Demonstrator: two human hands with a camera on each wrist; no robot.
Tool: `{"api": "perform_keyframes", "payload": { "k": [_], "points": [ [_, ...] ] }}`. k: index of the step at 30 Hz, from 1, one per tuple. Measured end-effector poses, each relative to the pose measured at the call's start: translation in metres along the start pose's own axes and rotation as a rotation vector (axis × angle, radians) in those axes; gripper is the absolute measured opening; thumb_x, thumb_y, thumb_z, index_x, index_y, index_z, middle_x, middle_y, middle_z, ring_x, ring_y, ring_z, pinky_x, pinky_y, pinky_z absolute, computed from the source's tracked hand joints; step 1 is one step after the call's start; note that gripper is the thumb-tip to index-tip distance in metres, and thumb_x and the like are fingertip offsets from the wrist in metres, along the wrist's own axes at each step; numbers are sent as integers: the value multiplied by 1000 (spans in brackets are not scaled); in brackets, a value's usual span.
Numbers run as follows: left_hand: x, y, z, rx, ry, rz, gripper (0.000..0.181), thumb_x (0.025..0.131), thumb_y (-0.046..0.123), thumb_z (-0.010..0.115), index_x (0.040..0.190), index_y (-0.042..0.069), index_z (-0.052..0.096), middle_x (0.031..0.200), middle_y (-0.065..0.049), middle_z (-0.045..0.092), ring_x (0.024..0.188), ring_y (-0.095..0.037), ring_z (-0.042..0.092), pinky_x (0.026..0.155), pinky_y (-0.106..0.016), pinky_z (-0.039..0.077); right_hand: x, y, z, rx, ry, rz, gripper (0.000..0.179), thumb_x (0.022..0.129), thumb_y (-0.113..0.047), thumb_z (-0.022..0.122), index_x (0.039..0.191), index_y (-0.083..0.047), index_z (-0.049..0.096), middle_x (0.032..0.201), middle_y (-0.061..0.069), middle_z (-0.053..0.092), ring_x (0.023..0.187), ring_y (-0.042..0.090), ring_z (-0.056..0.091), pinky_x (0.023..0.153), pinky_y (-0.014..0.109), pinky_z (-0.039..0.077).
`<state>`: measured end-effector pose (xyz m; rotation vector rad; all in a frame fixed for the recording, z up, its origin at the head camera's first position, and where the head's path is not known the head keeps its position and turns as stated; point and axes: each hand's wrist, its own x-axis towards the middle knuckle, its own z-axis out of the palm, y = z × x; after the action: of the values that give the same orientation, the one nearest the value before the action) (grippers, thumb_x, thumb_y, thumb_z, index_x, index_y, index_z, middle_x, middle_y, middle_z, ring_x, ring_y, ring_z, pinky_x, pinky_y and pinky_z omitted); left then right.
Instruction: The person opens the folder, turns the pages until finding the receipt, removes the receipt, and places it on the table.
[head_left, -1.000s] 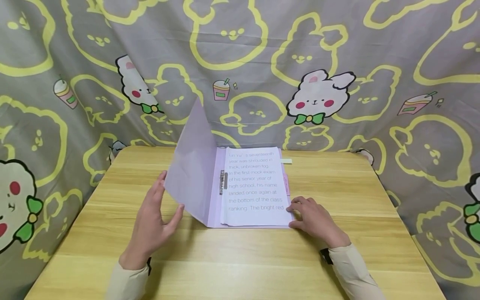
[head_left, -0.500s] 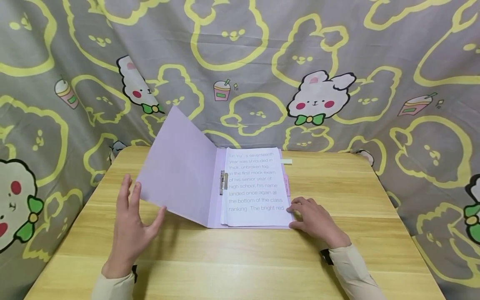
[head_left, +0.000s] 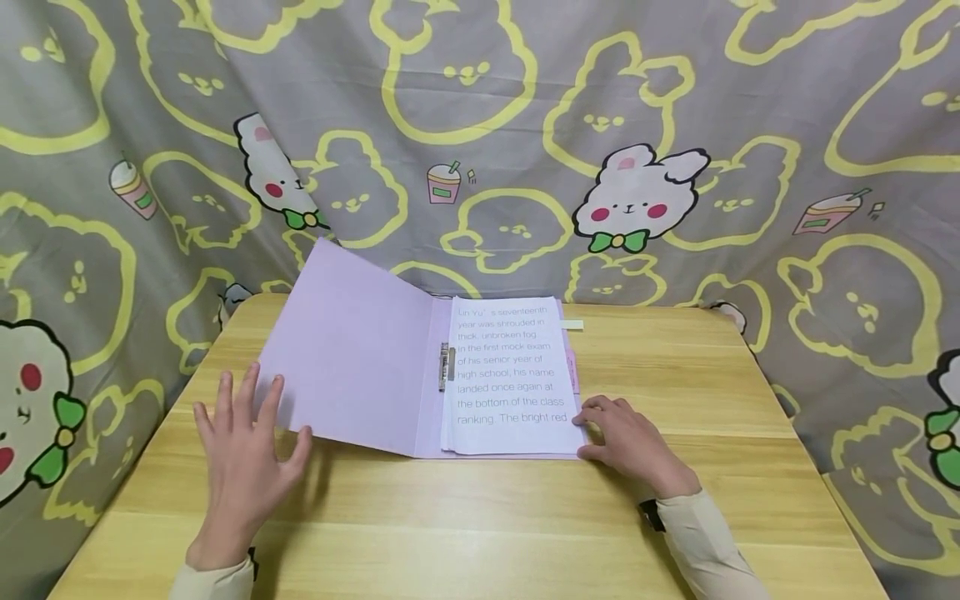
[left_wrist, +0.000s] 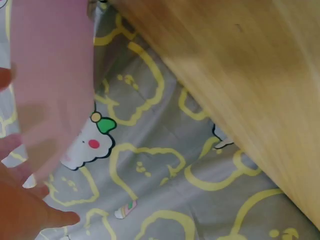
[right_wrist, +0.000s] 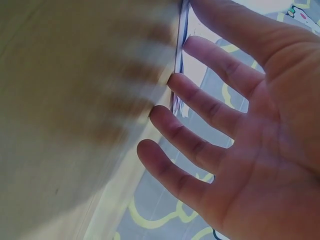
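Note:
A lilac folder (head_left: 356, 358) lies open on the table, its front cover tilted up to the left. White printed sheets (head_left: 510, 433) rest in its right half, beside a metal clip (head_left: 442, 367) at the spine. At the cover's lower left corner is my left hand (head_left: 243, 471), fingers spread; contact is hard to tell. The left wrist view shows the cover (left_wrist: 52, 75) raised beside those fingers. My right hand (head_left: 633, 446) rests at the folder's lower right edge. In the right wrist view its fingertips (right_wrist: 162, 112) lie along that edge, loosely extended.
A pale tab (head_left: 572, 324) and a pink tab (head_left: 573, 367) stick out from the folder's right side. The wooden table (head_left: 480, 533) ends at the back against a grey curtain (head_left: 517, 108) with cartoon prints.
The folder's front cover has swung left and down from nearly upright. My left hand has moved left and toward me with it, its fingers spreading. My right hand has stayed in place.

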<state>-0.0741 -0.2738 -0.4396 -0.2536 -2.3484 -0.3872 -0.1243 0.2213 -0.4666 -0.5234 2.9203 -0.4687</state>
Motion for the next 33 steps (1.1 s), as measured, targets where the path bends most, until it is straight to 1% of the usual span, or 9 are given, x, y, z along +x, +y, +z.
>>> {"api": "perform_keyframes", "payload": {
  "k": [4,7,9,15,20,23,28,30,33],
  "points": [
    [-4,-2,3,17,-97,-21,64,81,33,61,134,-2,59,153,-31,41,145,-57,28,108,-85,3,0,0,0,1,1,1,39,81,-26,88,114,-11,75,133,10,63,118,35,57,94,55,51],
    [-6,0,6,12,-170,-50,60,80,27,68,133,0,60,153,-30,41,145,-55,30,107,-87,2,-1,1,0,4,3,0,39,81,-26,88,114,-11,75,133,10,63,118,34,57,94,54,51],
    [-5,2,9,12,-200,-69,58,80,25,72,131,1,61,153,-29,42,143,-54,31,105,-87,-1,-1,0,0,9,4,1,39,81,-26,88,114,-11,75,133,9,63,118,34,57,93,54,52],
    [-3,7,16,67,-274,-145,52,82,30,77,124,2,65,147,-29,49,137,-56,37,103,-86,-12,-2,-1,-1,19,2,12,39,81,-25,88,115,-11,75,135,8,62,119,33,56,91,54,53],
    [-6,12,19,138,-406,-208,54,88,39,74,125,1,65,143,-31,52,134,-57,39,100,-86,-17,-2,-1,0,27,-1,17,39,81,-26,88,114,-12,75,134,7,62,118,32,56,89,53,54],
    [-8,17,22,140,-511,-233,57,92,41,71,130,0,62,147,-33,47,138,-58,36,100,-88,-13,-2,-1,0,29,0,10,39,81,-26,88,114,-12,75,133,7,62,117,32,56,87,53,54],
    [-9,25,29,66,-680,-241,61,97,39,66,141,-1,56,156,-34,35,145,-60,24,104,-88,2,-3,0,-1,29,-5,16,40,81,-26,88,116,-12,74,134,6,62,118,31,56,88,52,54],
    [-8,28,31,46,-724,-244,63,98,41,66,144,-1,54,157,-34,33,145,-60,22,106,-86,8,-3,0,-2,25,-6,12,41,81,-26,88,117,-12,73,134,7,62,117,32,56,87,52,54],
    [-6,33,33,35,-758,-240,66,97,43,66,144,-1,54,157,-34,34,145,-61,22,106,-85,14,-1,0,-3,25,-16,12,42,81,-26,88,118,-12,73,134,8,62,117,32,56,87,51,54]
  ]
}}
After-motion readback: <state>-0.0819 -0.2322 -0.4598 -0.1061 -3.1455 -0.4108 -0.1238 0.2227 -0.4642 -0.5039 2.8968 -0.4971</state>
